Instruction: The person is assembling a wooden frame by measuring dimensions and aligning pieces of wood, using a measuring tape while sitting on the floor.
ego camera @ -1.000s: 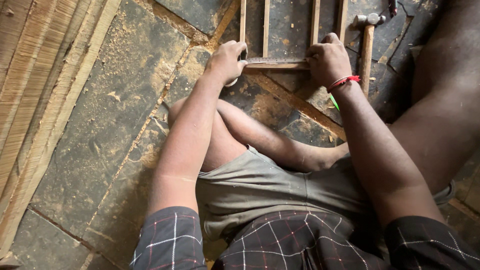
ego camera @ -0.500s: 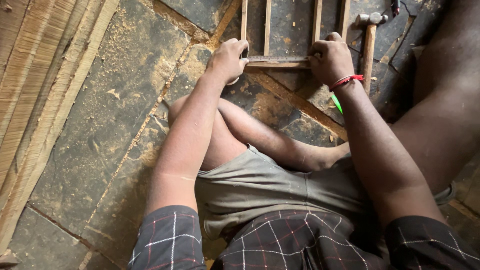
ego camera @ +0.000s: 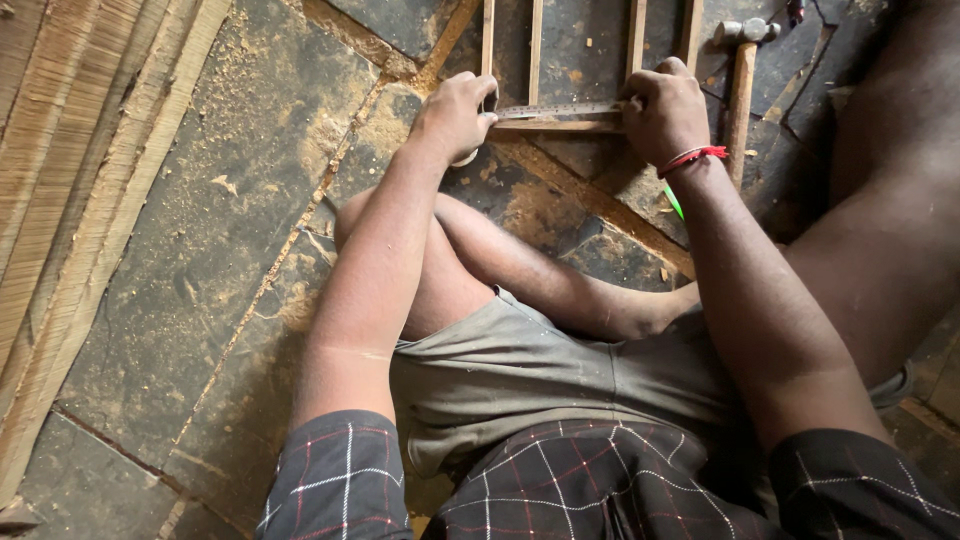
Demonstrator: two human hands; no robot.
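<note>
Head view: left hand [ego camera: 455, 115] pinches the tape measure [ego camera: 560, 110] at one end, right hand [ego camera: 665, 110] clamps it against the wooden frame [ego camera: 555, 126] on the floor — best kept taut and flat.

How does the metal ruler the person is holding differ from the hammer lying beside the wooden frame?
The metal ruler is thin, flat and grey, and lies crosswise on the wooden frame; the hammer has a thick wooden handle with a metal head and lies lengthwise on the stone floor. The ruler is pinned at its ends by the left hand and right hand; the hammer lies untouched beside the right hand. Both are long, narrow tools.
</note>
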